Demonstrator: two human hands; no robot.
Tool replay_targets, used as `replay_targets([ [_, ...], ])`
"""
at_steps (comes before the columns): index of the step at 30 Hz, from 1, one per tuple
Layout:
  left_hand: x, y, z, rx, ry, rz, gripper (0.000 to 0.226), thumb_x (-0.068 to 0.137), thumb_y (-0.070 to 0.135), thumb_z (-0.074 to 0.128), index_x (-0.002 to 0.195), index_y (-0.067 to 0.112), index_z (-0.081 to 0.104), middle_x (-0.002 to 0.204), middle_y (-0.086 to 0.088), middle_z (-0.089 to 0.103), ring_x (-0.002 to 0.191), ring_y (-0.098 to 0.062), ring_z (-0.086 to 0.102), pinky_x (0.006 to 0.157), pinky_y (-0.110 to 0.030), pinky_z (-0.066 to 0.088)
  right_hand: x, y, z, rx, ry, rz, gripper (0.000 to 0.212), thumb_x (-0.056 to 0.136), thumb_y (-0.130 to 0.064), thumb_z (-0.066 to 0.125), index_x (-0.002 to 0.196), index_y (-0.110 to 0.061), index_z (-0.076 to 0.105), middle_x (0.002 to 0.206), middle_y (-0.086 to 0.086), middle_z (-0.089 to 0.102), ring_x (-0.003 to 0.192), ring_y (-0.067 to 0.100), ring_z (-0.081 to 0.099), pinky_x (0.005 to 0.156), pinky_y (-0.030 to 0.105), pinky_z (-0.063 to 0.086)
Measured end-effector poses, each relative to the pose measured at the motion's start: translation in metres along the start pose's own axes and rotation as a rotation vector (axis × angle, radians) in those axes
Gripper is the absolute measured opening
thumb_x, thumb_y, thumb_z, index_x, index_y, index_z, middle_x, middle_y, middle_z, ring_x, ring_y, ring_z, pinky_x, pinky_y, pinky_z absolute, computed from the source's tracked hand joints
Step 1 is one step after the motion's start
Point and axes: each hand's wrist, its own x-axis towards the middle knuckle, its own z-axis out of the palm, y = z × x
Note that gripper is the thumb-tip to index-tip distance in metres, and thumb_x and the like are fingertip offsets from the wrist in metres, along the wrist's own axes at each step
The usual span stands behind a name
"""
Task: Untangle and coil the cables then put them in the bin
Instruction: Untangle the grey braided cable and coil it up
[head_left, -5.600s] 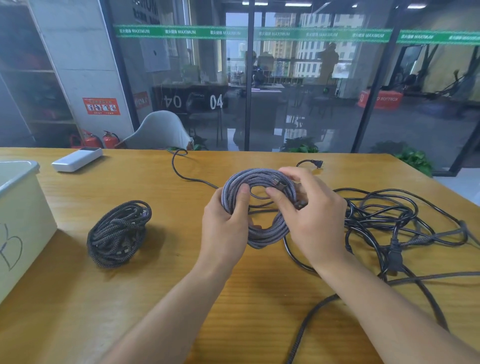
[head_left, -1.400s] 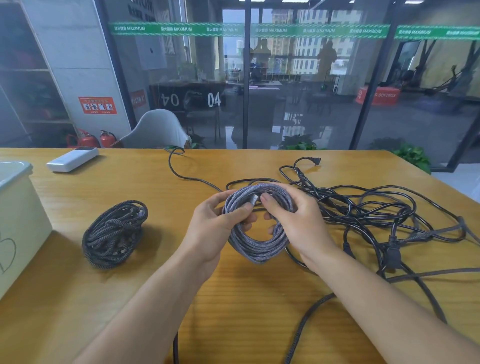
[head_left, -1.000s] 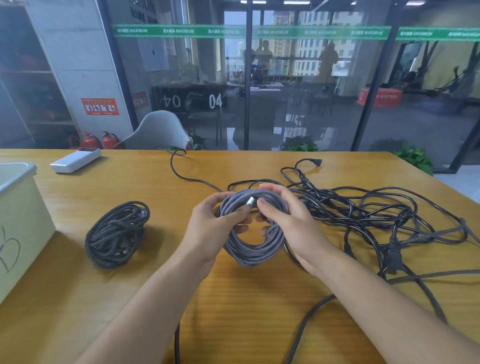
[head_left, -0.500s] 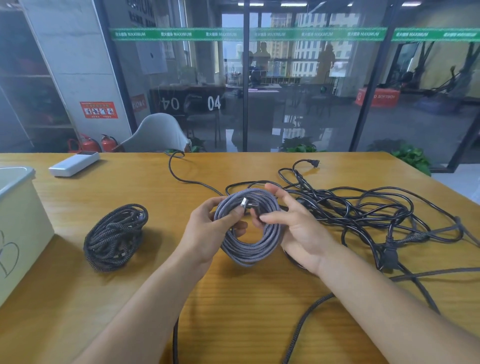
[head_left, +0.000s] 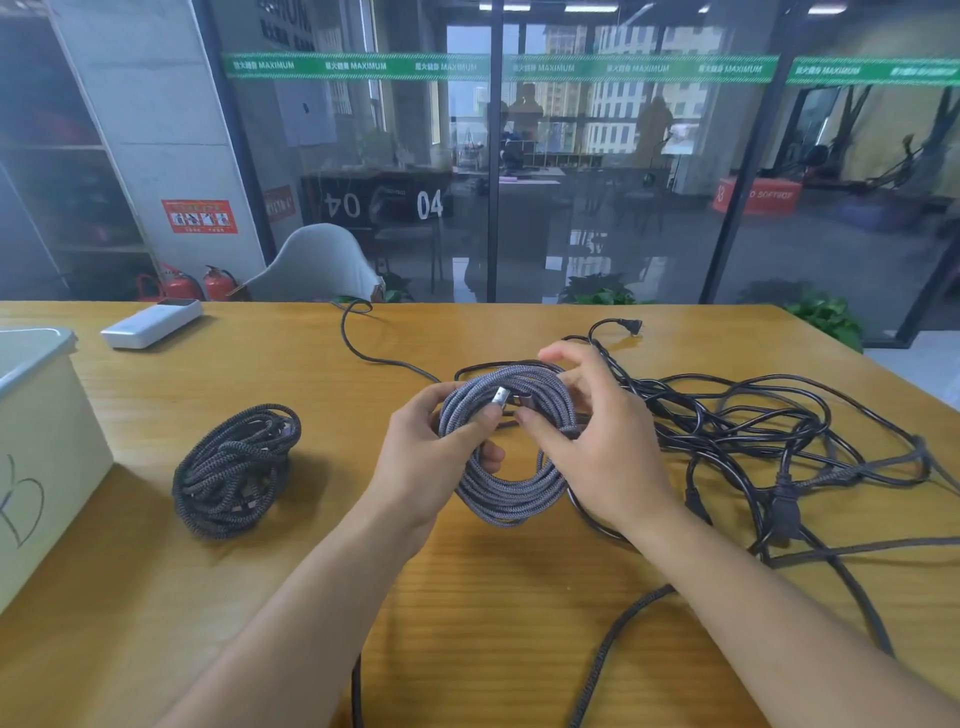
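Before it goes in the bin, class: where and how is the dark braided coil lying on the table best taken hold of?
Grip the dark braided coil across its bundled strands, coming from above: it lies flat and free on the table, so clasping all loops together should keep them from springing apart.

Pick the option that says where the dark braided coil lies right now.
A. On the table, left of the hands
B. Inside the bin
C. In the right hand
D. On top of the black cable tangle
A: the dark braided coil rests on the wooden table, between the bin and the left hand, touched by neither hand.
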Motion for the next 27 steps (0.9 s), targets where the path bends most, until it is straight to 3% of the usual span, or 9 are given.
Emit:
replay_targets([
  [5,0.001,-0.002,0.001,0.002,0.024,-0.005,0.028,0.096,0.022,0.076,0.121,0.014,0.068,0.083,-0.012,0.074,0.071,-0.021,0.071,0.075,-0.037,0.060,-0.001,-0.001,-0.001,-0.237,0.060,-0.160,0.038,0.091,-0.032,0.079,0.120,-0.030,0.056,0.101,-0.014,0.071,0.090,0.016,0.068,0.082,0.042,0.056],
  [9,0.002,-0.004,0.000,-0.012,0.047,-0.012,0.028,0.095,0.022,0.076,0.121,0.014,0.068,0.081,-0.007,0.074,0.072,-0.021,0.071,0.078,-0.040,0.062,0.004,0.005,-0.006,-0.414,0.108,-0.264,0.023,0.090,-0.036,0.079,0.098,-0.022,0.064,0.105,-0.011,0.064,0.076,0.020,0.062,0.064,0.030,0.045],
  [11,0.003,-0.004,0.000,-0.012,0.057,-0.014,0.026,0.096,0.021,0.075,0.120,0.014,0.068,0.081,-0.006,0.074,0.071,-0.021,0.072,0.075,-0.038,0.061,0.005,0.007,-0.005,-0.457,0.091,-0.271,0.017,0.091,-0.035,0.079,0.092,-0.020,0.071,0.108,-0.009,0.066,0.076,0.020,0.062,0.065,0.029,0.045],
  [15,0.003,-0.004,-0.001,-0.004,0.085,-0.009,0.025,0.097,0.018,0.074,0.120,0.013,0.067,0.086,-0.003,0.076,0.072,-0.020,0.073,0.071,-0.032,0.059,0.002,0.006,0.001,-0.421,0.050,-0.242,0.014,0.097,-0.030,0.072,0.098,-0.016,0.074,0.113,-0.007,0.065,0.083,0.015,0.064,0.073,0.031,0.053],
  [17,0.002,-0.003,-0.002,0.030,0.077,-0.001,0.027,0.097,0.020,0.073,0.123,0.015,0.065,0.085,-0.004,0.076,0.073,-0.021,0.073,0.069,-0.032,0.060,0.002,0.004,0.002,-0.325,0.048,-0.201,0.012,0.101,-0.026,0.066,0.099,-0.015,0.068,0.112,-0.008,0.062,0.083,0.009,0.059,0.073,0.027,0.051],
  [19,0.000,-0.001,0.000,0.070,0.040,0.003,0.032,0.098,0.022,0.072,0.129,0.023,0.062,0.085,-0.006,0.077,0.076,-0.023,0.075,0.073,-0.041,0.063,0.002,0.005,0.002,-0.152,0.080,-0.133,0.008,0.104,-0.021,0.060,0.103,-0.014,0.064,0.107,-0.006,0.063,0.088,0.007,0.060,0.076,0.024,0.050],
  [23,-0.002,0.002,0.006,0.085,-0.011,0.052,0.029,0.100,0.019,0.069,0.127,0.031,0.064,0.094,-0.005,0.075,0.080,-0.026,0.077,0.079,-0.050,0.064,0.004,0.001,-0.002,0.273,0.222,0.161,0.006,0.106,-0.016,0.059,0.103,-0.017,0.064,0.094,-0.009,0.070,0.085,0.003,0.066,0.076,0.023,0.054],
  [25,-0.003,0.005,0.008,0.080,-0.014,0.078,0.029,0.100,0.018,0.068,0.126,0.030,0.065,0.093,-0.003,0.073,0.082,-0.027,0.077,0.078,-0.050,0.064,0.007,-0.001,-0.001,0.466,0.280,0.299,0.011,0.105,-0.014,0.060,0.094,-0.016,0.064,0.079,-0.013,0.068,0.074,0.004,0.062,0.071,0.027,0.053],
  [27,-0.004,0.007,0.007,0.091,-0.014,0.097,0.029,0.101,0.018,0.067,0.127,0.030,0.064,0.092,-0.001,0.073,0.083,-0.026,0.077,0.078,-0.051,0.064,0.010,-0.001,0.001,0.591,0.294,0.383,0.014,0.104,-0.016,0.061,0.092,-0.016,0.066,0.080,-0.009,0.069,0.080,0.011,0.064,0.079,0.037,0.056],
])
